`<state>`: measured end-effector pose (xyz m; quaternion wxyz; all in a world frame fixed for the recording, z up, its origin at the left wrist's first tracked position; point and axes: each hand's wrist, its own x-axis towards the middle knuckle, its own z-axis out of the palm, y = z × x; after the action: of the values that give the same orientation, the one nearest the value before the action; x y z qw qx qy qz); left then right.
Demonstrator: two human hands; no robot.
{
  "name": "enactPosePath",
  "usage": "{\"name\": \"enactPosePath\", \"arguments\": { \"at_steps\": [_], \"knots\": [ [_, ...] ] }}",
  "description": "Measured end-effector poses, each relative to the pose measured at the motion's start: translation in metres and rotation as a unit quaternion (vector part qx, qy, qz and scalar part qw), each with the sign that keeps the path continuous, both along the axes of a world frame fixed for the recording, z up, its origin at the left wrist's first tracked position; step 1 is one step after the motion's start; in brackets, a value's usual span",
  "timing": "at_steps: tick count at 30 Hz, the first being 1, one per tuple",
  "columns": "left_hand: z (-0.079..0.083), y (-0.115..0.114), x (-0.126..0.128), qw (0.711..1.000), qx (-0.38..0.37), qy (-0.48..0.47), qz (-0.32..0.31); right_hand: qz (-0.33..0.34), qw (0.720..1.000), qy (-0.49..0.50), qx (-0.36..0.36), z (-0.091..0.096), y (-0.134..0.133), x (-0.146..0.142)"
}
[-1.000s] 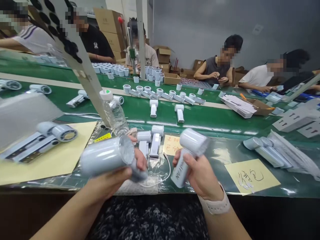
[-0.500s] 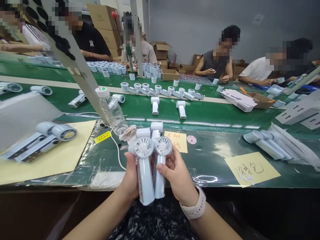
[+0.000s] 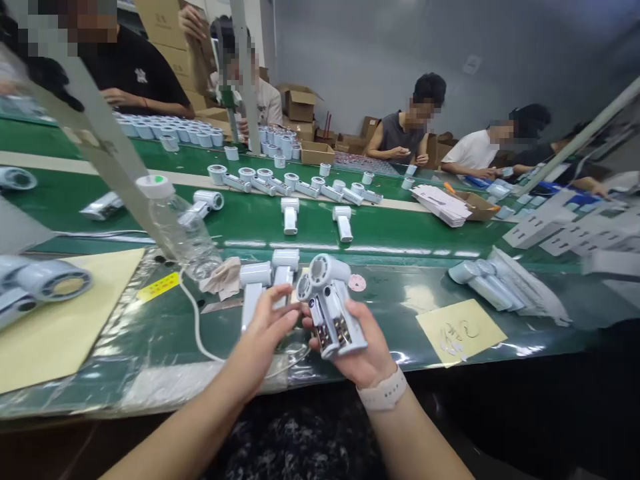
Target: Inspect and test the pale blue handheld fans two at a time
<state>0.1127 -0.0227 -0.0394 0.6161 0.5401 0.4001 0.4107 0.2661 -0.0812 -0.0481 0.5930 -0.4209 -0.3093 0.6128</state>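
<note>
My right hand (image 3: 373,350) is closed around two pale blue handheld fans (image 3: 344,303), held side by side above the bench edge. Their handles face me and show opened fronts with metal parts inside; the round heads point up and left. My left hand (image 3: 263,333) is open, fingers stretched toward the held fans and nothing visible in it. Just beyond it, two more handheld fans (image 3: 256,275) lie on the green bench, partly covered by my fingers.
A clear plastic bottle (image 3: 177,227) and a crumpled cloth (image 3: 223,279) stand left of centre by a metal post. Bagged fans (image 3: 493,287) and a yellow note (image 3: 460,333) lie at right. More fans (image 3: 343,223) sit on the green belt (image 3: 240,223). Co-workers sit across.
My left hand has let go of the fans. Both fans are now in my right hand, turned so their opened handle fronts show. The camera view has swung right.
</note>
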Motion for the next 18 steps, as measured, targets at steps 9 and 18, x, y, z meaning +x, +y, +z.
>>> {"name": "enactPosePath", "arguments": {
  "at_steps": [9,18],
  "knots": [
    [-0.061,0.068,-0.032,0.872,0.388,0.269,0.132,-0.230,0.815,-0.513,-0.140,0.007,-0.009,0.191],
    [-0.079,0.072,-0.043,0.865,0.393,0.299,0.091,-0.324,0.589,-0.710,-0.211,-0.008,-0.021,0.223]
  ]
}}
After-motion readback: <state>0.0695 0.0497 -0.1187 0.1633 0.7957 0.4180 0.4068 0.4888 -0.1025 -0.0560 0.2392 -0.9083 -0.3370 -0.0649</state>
